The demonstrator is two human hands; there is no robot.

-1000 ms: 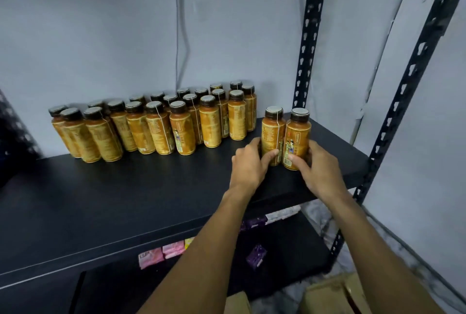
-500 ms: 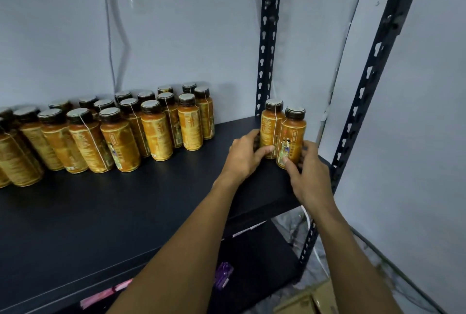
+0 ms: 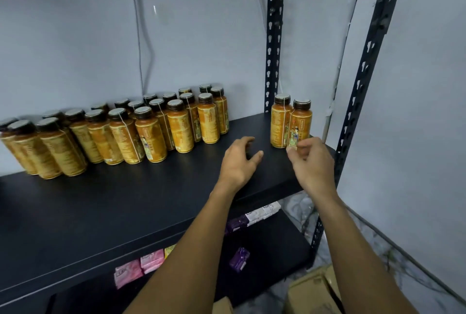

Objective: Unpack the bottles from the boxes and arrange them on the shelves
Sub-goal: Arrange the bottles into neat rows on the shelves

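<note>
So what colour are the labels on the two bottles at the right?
Orange-yellow, on both bottles; the head view shows it best.

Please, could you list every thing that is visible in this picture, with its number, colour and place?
bottle group: about twenty (they overlap), orange with dark caps, back left of the top shelf
bottle pair: two, orange with dark caps, side by side at the shelf's right end
top shelf: one, black
lower shelf: one, black, underneath
soap packets: several, pink, yellow, purple, white, on the lower shelf
uprights: two, black, perforated, right side
cable: one, grey, on the wall
cardboard boxes: brown, floor at lower right, count unclear
left hand: open, over the top shelf
right hand: loosely curled, in front of the pair's base
</note>
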